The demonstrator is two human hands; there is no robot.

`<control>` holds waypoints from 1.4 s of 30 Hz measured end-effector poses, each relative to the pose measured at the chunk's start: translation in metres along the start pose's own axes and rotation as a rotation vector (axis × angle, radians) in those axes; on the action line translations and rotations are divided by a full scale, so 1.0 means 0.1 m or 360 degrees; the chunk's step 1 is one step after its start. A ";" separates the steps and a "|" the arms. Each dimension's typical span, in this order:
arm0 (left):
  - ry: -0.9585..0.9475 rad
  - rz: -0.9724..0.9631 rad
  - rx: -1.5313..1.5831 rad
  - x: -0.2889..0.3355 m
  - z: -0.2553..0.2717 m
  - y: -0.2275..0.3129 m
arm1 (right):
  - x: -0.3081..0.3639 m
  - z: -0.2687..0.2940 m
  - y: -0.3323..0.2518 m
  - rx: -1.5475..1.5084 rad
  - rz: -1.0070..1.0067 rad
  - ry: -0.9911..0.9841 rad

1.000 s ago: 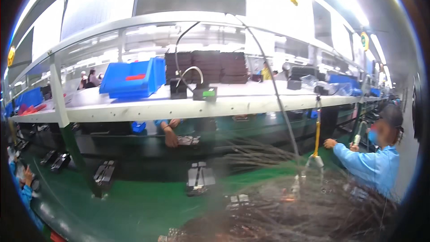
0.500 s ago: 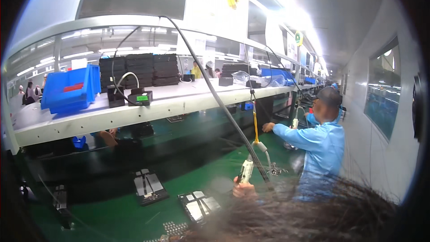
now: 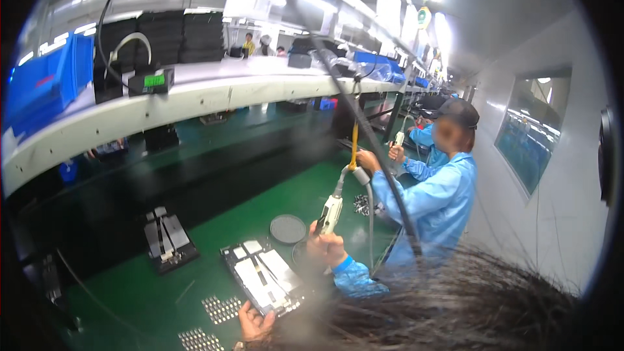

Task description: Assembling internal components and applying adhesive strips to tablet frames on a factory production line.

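My right hand (image 3: 327,249), in a blue sleeve, is wrapped round a pale electric screwdriver (image 3: 331,213). The screwdriver hangs from a yellow cord (image 3: 354,146), and a grey cable runs off its top. Its tip is lost behind my hand and a blurred patch. Below and to the left lies an opened flat tablet-like device (image 3: 263,278) with white panels and a dark frame. My left hand (image 3: 255,323) grips that device's near edge, thumb and fingers at the corner. Sheets of small shiny parts (image 3: 221,310) lie beside the device.
A second opened device (image 3: 168,240) lies farther left on the green bench (image 3: 195,286). A round dark dish (image 3: 287,229) and a heap of small metal pieces (image 3: 369,205) are ahead. Above runs a white shelf (image 3: 214,94). A co-worker in blue (image 3: 435,188) works at the right.
The view has tipped downward and shifted. My left hand has come into sight at the device's edge. More of my right sleeve shows, and the screwdriver stays in that hand.
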State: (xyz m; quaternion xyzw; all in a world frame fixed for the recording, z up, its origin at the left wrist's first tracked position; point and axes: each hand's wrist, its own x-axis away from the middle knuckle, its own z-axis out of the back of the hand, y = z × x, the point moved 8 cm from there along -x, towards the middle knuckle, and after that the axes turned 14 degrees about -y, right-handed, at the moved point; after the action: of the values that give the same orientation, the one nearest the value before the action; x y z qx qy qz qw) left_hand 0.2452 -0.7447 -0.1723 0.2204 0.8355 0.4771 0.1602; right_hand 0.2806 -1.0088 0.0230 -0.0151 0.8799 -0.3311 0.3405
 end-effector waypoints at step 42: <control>-0.0179 0.0203 -0.0149 0.14 -0.47 0.72 | 0.02 -0.07 0.12 0.0220 0.0042 0.0042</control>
State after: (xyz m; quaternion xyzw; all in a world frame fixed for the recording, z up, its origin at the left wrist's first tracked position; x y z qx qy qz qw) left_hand 0.2268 -0.7391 -0.0876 0.2919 0.7864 0.5116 0.1862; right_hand 0.2768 -0.9956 0.0186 0.0242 0.8594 -0.3868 0.3335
